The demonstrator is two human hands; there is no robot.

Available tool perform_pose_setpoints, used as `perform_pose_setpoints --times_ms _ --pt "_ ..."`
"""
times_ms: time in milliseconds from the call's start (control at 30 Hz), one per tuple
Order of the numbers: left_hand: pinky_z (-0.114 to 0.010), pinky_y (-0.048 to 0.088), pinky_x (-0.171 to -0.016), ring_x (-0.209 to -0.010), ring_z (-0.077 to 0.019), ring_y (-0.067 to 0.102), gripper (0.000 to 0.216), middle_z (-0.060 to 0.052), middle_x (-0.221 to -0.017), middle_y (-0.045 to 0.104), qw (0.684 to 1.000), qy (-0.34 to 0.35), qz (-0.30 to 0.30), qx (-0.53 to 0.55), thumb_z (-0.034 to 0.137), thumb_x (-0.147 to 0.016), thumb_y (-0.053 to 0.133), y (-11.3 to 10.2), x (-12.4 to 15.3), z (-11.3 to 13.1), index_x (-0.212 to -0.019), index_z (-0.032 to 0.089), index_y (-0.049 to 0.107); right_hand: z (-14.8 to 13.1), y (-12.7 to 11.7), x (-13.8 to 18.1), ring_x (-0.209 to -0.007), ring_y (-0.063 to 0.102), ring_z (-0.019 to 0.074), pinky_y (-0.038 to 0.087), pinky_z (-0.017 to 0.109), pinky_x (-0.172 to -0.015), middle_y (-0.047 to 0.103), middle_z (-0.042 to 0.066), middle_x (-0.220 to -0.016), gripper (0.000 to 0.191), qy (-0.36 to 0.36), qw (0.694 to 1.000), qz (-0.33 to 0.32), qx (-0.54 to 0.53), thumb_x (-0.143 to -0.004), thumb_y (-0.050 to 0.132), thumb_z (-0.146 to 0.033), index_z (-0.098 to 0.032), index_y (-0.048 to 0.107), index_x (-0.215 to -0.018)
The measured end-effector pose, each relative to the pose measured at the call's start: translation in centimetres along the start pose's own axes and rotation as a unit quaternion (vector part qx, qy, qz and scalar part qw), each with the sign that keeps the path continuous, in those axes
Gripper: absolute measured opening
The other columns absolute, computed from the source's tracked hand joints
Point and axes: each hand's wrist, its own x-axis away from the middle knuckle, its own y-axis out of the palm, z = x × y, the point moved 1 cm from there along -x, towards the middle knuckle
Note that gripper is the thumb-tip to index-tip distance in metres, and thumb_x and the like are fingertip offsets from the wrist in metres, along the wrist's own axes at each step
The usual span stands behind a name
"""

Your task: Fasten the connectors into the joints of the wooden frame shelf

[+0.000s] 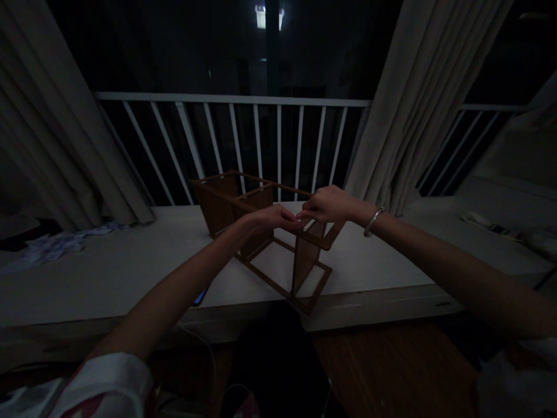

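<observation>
A small brown wooden shelf rack [220, 208] with several panels lies on its side on the white window ledge [143, 267]. Above its near right end, my left hand [275, 218] and my right hand [327, 203] meet, fingertips almost touching. Both are closed in a pinch over the rack's upper rail. Whatever sits between the fingertips is too small and dark to make out. My right wrist carries a silver bangle [374, 221]. The hands partly cover the rack's upper rail.
Behind the ledge runs a white railing [278, 100] before a dark window, framed by a left curtain [47, 116] and a right curtain [413, 116]. A phone [200, 298] lies at the ledge's front edge. A white cable [211, 351] hangs below. Crumpled pale material [56, 244] lies at left.
</observation>
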Motion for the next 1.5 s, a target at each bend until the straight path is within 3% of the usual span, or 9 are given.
perform_pose_setpoints --times_ms 400,567,700,833,1033,1300,1500 --pt "-0.029 0.039 -0.079 -0.077 -0.0133 0.055 0.031 -0.005 -0.079 0.064 1.000 0.023 0.000 0.010 0.035 -0.060 0.065 0.0 0.1 -0.2 -0.078 0.010 0.067 -1.1 -0.7 -0.1 -0.060 0.050 0.0134 0.018 0.024 -0.051 0.059 0.007 -0.064 0.050 0.011 0.993 -0.071 0.098 -0.082 0.028 -0.051 -0.016 0.062 -0.071" --pt "-0.028 0.040 -0.076 -0.075 -0.0135 0.055 0.028 -0.006 -0.079 0.064 1.000 0.019 0.007 0.010 0.032 -0.060 0.067 0.0 0.1 -0.1 -0.077 0.010 0.067 -1.5 -0.8 0.2 -0.063 0.050 0.0137 0.019 0.024 -0.052 0.060 0.007 -0.067 0.047 0.023 0.993 -0.064 0.098 -0.083 0.029 -0.049 -0.016 0.062 -0.072" --pt "-0.028 0.040 -0.075 -0.075 -0.0132 0.055 0.024 -0.006 -0.078 0.064 0.999 0.028 0.016 0.020 0.029 -0.060 0.067 0.1 -0.1 -0.4 -0.074 0.010 0.068 -1.7 -0.2 0.3 -0.062 0.050 0.0121 0.023 0.022 -0.051 0.059 0.006 -0.069 0.047 0.080 0.995 -0.057 0.006 -0.082 0.031 -0.050 -0.014 0.061 -0.076" --pt "-0.027 0.040 -0.075 -0.074 -0.0126 0.055 0.022 -0.005 -0.077 0.064 0.999 0.027 0.022 0.025 0.027 -0.059 0.068 0.1 -0.4 -0.7 -0.073 0.011 0.068 -1.5 0.5 0.0 -0.053 0.048 0.0087 0.029 0.020 -0.049 0.059 0.005 -0.066 0.052 0.176 0.967 -0.095 -0.157 -0.079 0.033 -0.056 -0.011 0.059 -0.079" --pt "-0.026 0.040 -0.076 -0.078 -0.0135 0.054 0.024 -0.005 -0.079 0.064 0.999 0.034 0.010 0.001 0.030 -0.060 0.066 0.1 -0.2 -0.4 -0.075 0.012 0.067 -1.3 -0.3 -0.1 -0.045 0.047 0.0088 0.035 0.021 -0.048 0.056 0.008 -0.054 0.058 0.246 0.933 -0.157 -0.211 -0.071 0.040 -0.064 -0.010 0.055 -0.056" --pt "-0.023 0.039 -0.064 -0.066 -0.0098 0.051 0.022 -0.003 -0.071 0.061 0.997 0.075 0.007 -0.021 0.026 -0.060 0.065 -0.1 -0.9 -1.8 -0.075 0.009 0.066 -2.8 0.2 -0.4 -0.044 0.045 0.0067 0.033 0.019 -0.043 0.054 0.006 -0.054 0.048 0.276 0.877 -0.168 -0.356 -0.082 0.037 -0.049 -0.009 0.055 -0.062" --pt "-0.022 0.038 -0.062 -0.064 -0.0090 0.049 0.025 -0.003 -0.069 0.059 0.994 0.105 0.010 -0.042 0.026 -0.063 0.062 -0.3 -2.1 -2.5 -0.080 0.008 0.064 -2.7 0.6 -0.6 -0.041 0.041 0.0063 0.028 0.019 -0.039 0.049 0.003 -0.051 0.037 0.328 0.850 -0.145 -0.386 -0.083 0.036 -0.036 -0.010 0.053 -0.062"
